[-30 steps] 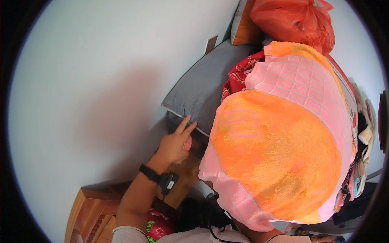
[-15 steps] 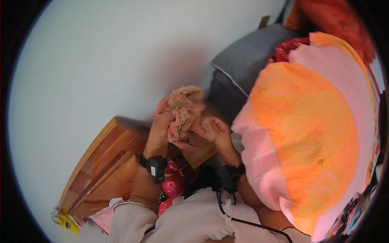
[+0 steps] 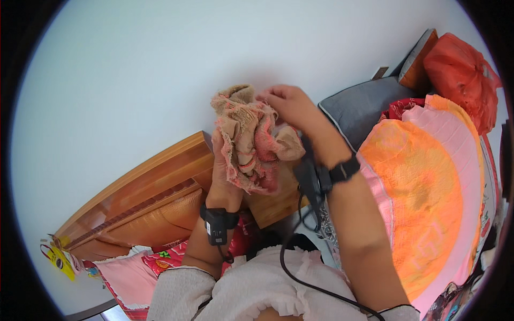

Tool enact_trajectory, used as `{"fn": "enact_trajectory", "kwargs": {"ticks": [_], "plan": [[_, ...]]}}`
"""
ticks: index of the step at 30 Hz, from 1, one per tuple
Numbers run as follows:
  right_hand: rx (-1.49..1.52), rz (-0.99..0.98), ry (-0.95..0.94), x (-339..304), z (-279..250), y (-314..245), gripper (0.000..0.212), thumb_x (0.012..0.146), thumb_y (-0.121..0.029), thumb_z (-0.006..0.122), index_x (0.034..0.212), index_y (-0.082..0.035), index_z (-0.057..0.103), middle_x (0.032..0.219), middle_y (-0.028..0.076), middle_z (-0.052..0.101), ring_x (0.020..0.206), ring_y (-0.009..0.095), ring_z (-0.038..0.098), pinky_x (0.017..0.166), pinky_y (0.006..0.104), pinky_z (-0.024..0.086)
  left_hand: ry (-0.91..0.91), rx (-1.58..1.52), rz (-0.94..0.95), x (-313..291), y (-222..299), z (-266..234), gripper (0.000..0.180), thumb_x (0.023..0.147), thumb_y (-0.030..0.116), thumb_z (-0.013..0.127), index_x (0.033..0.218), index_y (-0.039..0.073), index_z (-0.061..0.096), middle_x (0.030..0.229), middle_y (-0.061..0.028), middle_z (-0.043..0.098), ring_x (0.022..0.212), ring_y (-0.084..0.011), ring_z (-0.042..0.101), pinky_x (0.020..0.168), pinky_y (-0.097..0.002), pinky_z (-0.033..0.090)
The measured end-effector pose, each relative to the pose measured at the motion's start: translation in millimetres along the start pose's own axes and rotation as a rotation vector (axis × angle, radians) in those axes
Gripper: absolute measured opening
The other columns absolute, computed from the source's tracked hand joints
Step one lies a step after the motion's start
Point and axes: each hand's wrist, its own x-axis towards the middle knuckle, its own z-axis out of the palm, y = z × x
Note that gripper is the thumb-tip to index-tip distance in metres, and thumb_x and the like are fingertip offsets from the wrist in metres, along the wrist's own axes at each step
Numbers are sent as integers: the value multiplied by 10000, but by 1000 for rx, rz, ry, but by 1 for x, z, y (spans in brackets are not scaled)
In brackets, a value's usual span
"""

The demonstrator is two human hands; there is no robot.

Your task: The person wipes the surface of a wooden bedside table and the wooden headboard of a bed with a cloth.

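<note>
A crumpled tan knitted cloth (image 3: pixel 243 125) with pink, frayed edges is bunched up in front of the pale wall. Its folds hide whether it is a garment. My left hand (image 3: pixel 220 160) is closed around the cloth's left and lower side, with most of its fingers behind the fabric. At the upper right edge of the bundle, my right hand (image 3: pixel 286 104) has its fingers curled and pinched against the fabric. A loose tan flap of the cloth hangs below that hand. Dark straps with small black boxes sit on both wrists, and a black cable runs from the right one.
A wooden headboard (image 3: pixel 134 198) with a brown padded panel stands at left, above pink and red bedding (image 3: pixel 126 273). To the right lie a grey cushion (image 3: pixel 358 107), an orange and pink blanket (image 3: pixel 417 187) and a red plastic bag (image 3: pixel 460 80). A wooden surface (image 3: pixel 276 203) is under the cloth.
The cloth has moved up slightly and spread out more. My right hand has risen from its lower right side to its upper right edge. The view has shifted, showing more headboard.
</note>
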Motion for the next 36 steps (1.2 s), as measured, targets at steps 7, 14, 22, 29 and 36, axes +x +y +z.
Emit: {"fn": "enact_trajectory", "kwargs": {"ticks": [7,14,22,29,36], "plan": [[-64,-70,-328,-4,-32,-83,396,831,-394,611,976,-26,629,851,62,626,740,130,583,692,255,490,98,320,247,-15,31,1,580,926,443,396,1330,31,336,1294,-111,454,1171,-228,467,1004,-358,381],[-334,-242,-798,-17,-34,-55,370,800,-338,659,976,-14,635,874,47,635,767,104,563,720,244,467,168,444,497,-7,44,-1,462,925,354,424,1254,30,417,1196,-102,503,1084,-198,489,938,-317,397],[439,-330,-748,42,-55,-72,138,811,-153,573,840,-22,607,937,69,632,858,133,568,820,302,450,318,693,626,16,17,5,421,910,325,431,1260,92,449,1252,-94,483,1178,-221,441,1009,-361,346],[743,-209,-440,71,-139,-72,206,854,-221,560,877,-20,597,903,85,618,793,149,594,707,276,484,510,186,215,63,-38,-3,390,915,300,423,1251,108,471,1288,-65,481,1167,-240,473,974,-400,407],[409,-142,-145,74,-280,-28,216,847,-275,576,698,-121,554,654,-21,561,607,98,549,612,284,477,192,51,-292,152,-154,40,423,930,339,384,1280,104,417,1267,-86,495,1128,-255,511,908,-455,456]]}}
